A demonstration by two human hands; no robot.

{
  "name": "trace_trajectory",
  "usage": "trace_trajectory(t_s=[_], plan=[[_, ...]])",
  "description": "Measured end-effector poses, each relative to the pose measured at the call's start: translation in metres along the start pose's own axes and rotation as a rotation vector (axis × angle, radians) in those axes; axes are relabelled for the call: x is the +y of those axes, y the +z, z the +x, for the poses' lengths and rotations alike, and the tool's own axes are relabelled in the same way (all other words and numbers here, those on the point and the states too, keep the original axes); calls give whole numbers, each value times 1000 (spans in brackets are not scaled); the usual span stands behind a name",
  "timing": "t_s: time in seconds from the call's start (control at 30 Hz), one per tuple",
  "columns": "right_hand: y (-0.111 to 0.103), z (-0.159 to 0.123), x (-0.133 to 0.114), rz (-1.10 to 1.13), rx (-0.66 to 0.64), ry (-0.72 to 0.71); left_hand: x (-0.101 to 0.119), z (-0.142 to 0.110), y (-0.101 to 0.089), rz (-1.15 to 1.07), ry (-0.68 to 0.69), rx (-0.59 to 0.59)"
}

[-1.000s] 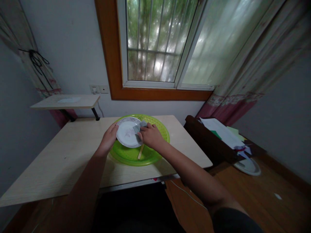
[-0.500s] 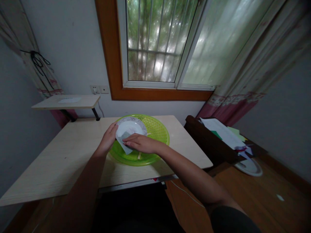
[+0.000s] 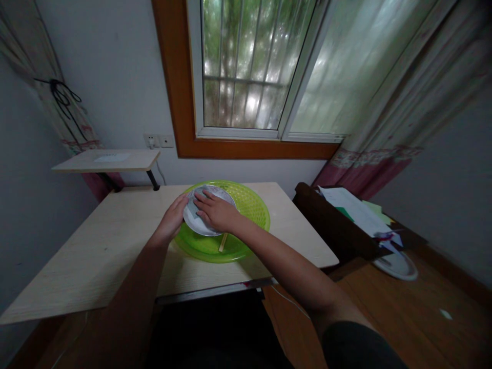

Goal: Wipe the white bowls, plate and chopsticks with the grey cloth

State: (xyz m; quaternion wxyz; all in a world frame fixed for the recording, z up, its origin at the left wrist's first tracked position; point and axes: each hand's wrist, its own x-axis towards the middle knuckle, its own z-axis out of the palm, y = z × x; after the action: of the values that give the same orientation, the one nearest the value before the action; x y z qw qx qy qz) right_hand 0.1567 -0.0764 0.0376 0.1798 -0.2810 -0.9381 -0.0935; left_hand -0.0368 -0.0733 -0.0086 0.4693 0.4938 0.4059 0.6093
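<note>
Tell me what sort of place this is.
Probably a room in a home: a pale wood-look table with a small raised shelf stands by a barred window, and patterned curtains hang at both sides.

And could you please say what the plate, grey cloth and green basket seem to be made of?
Plate: probably glazed ceramic, judging by its smooth, whitish surface and greyish rim.
Grey cloth: matte and thin, perhaps fabric; weave too small to tell.
Green basket: likely glossy plastic, given its uniform bright colour and moulded-looking lattice.
</note>
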Motion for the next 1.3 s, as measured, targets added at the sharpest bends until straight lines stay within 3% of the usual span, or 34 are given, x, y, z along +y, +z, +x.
trace_trajectory(t_s=[0.23,0.53,0.7,0.8,0.93,1.1,1.3], plan=[[-12,-24,8,-99,-27,221,0,-4,1,45,23,-3],[-44,-55,-3,-138,-185,285,5,-11,0,167,80,95],[-51,-56,-9,67,-265,162,7,-12,0,221,100,106],[-44,-50,-12,297,-271,60,9,-13,2,234,97,107],[-28,-36,-19,519,-218,27,8,-11,2,236,90,98],[-20,-18,-22,561,-183,-21,5,-7,-1,258,98,124],[-18,-10,-26,436,-167,-53,7,-7,-3,263,95,93]])
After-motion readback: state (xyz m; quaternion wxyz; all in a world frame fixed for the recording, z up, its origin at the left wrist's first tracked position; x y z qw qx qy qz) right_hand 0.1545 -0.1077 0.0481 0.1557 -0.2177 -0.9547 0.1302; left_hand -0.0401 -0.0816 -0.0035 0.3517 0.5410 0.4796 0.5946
